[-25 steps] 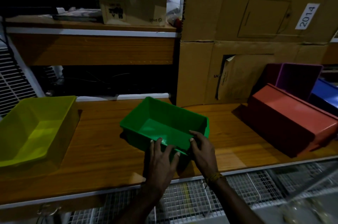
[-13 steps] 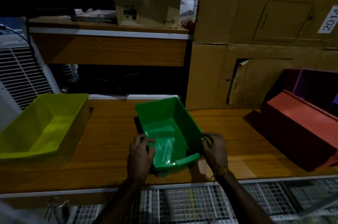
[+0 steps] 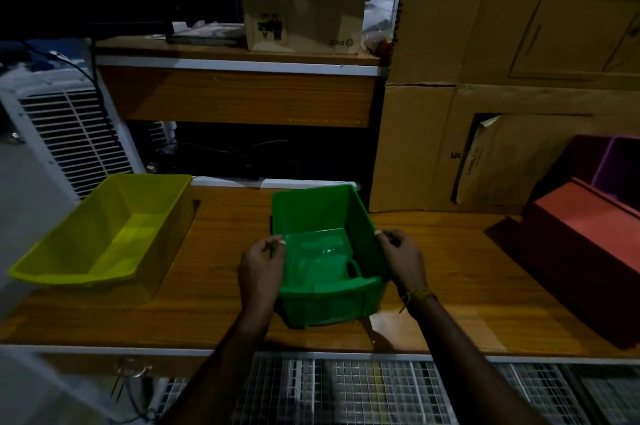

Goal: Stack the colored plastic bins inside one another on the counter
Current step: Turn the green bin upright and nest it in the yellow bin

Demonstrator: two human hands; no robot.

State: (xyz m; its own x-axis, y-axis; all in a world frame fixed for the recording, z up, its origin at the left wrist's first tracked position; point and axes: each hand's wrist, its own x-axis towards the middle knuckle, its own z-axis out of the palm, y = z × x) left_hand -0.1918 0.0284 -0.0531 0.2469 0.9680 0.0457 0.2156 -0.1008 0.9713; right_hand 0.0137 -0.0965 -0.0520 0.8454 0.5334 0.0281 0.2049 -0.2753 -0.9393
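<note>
Green bin (image 3: 323, 244) upright on wooden counter (image 3: 450, 268), pinched at its long rims between left hand (image 3: 261, 268) and right hand (image 3: 403, 260); yellow bin (image 3: 104, 234) well left of left hand, red bin (image 3: 585, 251) well right of right hand.

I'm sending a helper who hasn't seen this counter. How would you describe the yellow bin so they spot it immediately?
Start at the long wooden counter and go to its far left end, in front of the white louvered unit. The yellow bin sits there open side up and empty, apart from the green bin held in both hands.
</note>
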